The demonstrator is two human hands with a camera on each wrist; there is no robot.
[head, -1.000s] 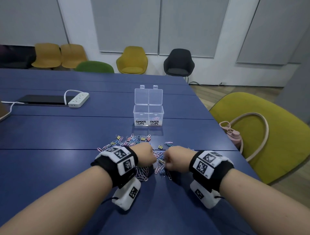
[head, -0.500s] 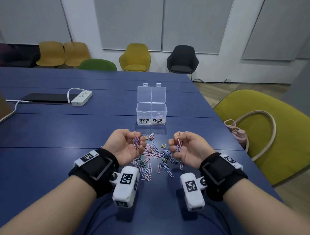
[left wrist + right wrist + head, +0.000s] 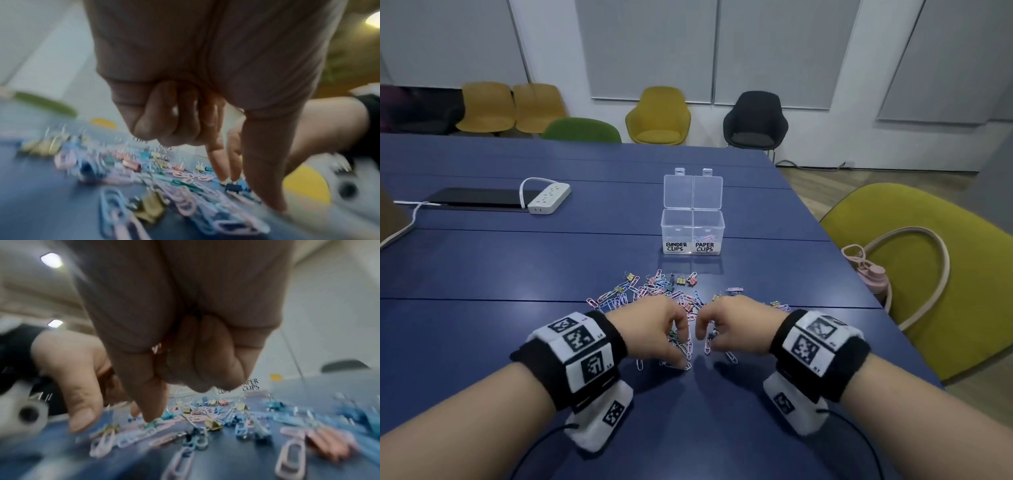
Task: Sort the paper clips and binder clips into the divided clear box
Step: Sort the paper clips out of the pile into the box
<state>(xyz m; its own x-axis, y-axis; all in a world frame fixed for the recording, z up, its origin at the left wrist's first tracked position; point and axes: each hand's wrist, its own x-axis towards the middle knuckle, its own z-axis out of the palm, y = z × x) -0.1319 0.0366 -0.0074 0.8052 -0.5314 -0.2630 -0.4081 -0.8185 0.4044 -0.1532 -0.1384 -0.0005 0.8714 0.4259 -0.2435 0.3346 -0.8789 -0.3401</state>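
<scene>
Directly beneath both hands' fingers (image 3: 683,327): clips (image 3: 654,291).

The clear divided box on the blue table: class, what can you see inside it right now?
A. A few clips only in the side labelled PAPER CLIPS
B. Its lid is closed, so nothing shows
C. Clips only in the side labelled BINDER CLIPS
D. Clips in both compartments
A: the head view shows the clear divided box with its lid up, a few pastel clips behind the PAPER CLIPS label, and the BINDER CLIPS side looking empty.
</scene>
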